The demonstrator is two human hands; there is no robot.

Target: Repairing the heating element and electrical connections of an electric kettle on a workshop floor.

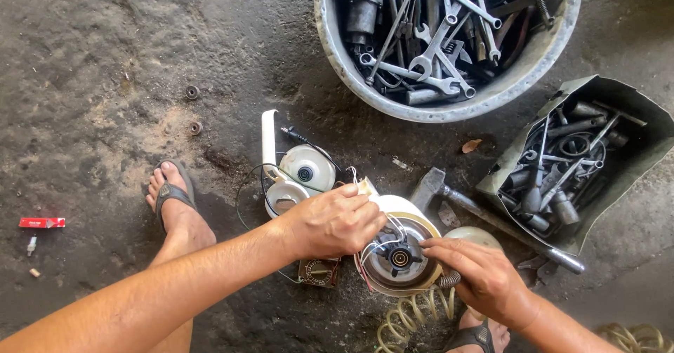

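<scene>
Hands low in frame: left hand (pixel 330 221) closed over the rim of an opened cream motor housing (pixel 397 251), right hand (pixel 481 272) pinching its edge at four o'clock. Wires hang loose, covers (pixel 298 177) lie off at eleven; reassembly looks undone. Basin of spanners (pixel 449 37) at one.

Under your hands, the round cream plastic motor housing (pixel 400 251) looks smooth and glossy. At one o'clock, the grey metal basin (pixel 449 107) holds dull steel wrenches (pixel 439 51). The dark concrete floor (pixel 91 65) is rough, matt, dusty.
</scene>
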